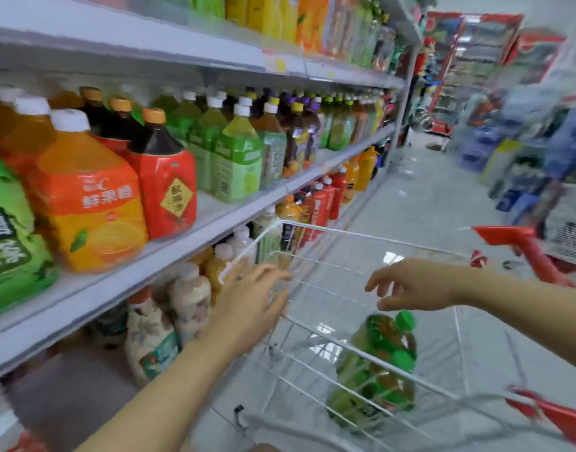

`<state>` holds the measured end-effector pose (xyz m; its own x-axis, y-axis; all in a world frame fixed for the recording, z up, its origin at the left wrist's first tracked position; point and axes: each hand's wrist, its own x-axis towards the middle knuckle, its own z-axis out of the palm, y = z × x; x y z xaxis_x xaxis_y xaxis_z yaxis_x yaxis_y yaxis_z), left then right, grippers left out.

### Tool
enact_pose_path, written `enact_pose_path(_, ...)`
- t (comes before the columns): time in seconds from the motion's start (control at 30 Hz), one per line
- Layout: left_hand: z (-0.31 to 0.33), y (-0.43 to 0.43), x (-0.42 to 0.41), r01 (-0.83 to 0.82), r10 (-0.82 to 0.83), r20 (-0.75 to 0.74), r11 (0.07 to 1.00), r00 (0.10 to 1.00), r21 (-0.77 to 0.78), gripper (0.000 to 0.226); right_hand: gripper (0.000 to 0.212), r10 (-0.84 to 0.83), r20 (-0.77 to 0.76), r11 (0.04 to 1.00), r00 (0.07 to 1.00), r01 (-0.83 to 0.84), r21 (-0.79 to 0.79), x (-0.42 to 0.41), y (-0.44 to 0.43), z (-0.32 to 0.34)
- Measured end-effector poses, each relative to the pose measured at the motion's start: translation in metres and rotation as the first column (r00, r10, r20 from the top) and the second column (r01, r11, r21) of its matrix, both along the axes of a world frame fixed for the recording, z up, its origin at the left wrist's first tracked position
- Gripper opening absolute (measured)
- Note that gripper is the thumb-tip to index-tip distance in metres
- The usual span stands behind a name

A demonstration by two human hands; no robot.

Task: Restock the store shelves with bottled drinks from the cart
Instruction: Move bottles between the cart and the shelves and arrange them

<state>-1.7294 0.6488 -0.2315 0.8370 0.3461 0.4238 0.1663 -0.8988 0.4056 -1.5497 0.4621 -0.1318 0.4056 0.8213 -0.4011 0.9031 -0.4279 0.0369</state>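
A white wire cart point(361, 238) with red handles stands in the aisle beside the shelves. Inside it lie green-capped bottles of brown tea with green labels point(378, 363). My left hand point(251, 305) reaches over the cart's left rim with fingers spread, holding nothing. My right hand point(417, 285) hovers above the cart, just over the bottles, fingers loosely extended and empty. The middle shelf point(215, 220) on the left carries large orange juice bottles point(88, 197), red-labelled dark bottles point(166, 177) and green tea bottles point(237, 158).
The lower shelf holds cream-coloured bottles point(153, 337) close to my left forearm. An upper shelf point(182, 44) carries yellow, orange and green drinks. Stacked goods line the aisle's right side point(541, 141). The tiled floor point(427, 190) runs ahead past the cart.
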Motion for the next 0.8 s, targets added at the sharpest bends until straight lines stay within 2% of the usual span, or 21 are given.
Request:
enact_pose_path(0.13, -0.013, -0.008, 0.015, 0.049, -0.046, -0.108, 0.998, 0.993, 0.026, 0.066, 0.05, -0.079, -0.03, 0.986, 0.996, 0.074, -0.152, 0.019, -0.024, -0.021)
enact_pose_path(0.37, -0.017, -0.006, 0.016, 0.02, -0.024, -0.089, 0.999, 0.996, -0.037, 0.064, 0.053, -0.15, -0.027, 0.974, 0.988, 0.143, -0.174, 0.03, -0.017, -0.067)
enact_pose_path(0.5, -0.016, -0.008, 0.017, 0.012, -0.016, -0.093, 0.999, 0.996, -0.042, 0.064, 0.036, -0.216, -0.045, 0.976, 0.975, 0.215, -0.039, 0.037, -0.013, -0.082)
enact_pose_path(0.6, -0.017, -0.007, 0.017, 0.016, -0.018, -0.092, 1.0, 0.996, -0.022, 0.065, 0.023, -0.198, -0.029, 0.98, 0.98, 0.198, 0.002, 0.041, -0.01, -0.083)
enact_pose_path(0.7, -0.016, -0.008, 0.018, 0.011, -0.013, -0.112, 1.0, 0.994, -0.019, 0.055, 0.019, -0.177, -0.051, 0.982, 0.983, 0.18, 0.052, 0.036, -0.005, -0.078)
enact_pose_path(0.8, -0.015, -0.009, 0.016, 0.019, -0.026, -0.124, 0.998, 0.992, -0.054, 0.048, 0.014, -0.179, -0.073, 0.958, 0.981, 0.19, 0.213, 0.028, 0.002, -0.052)
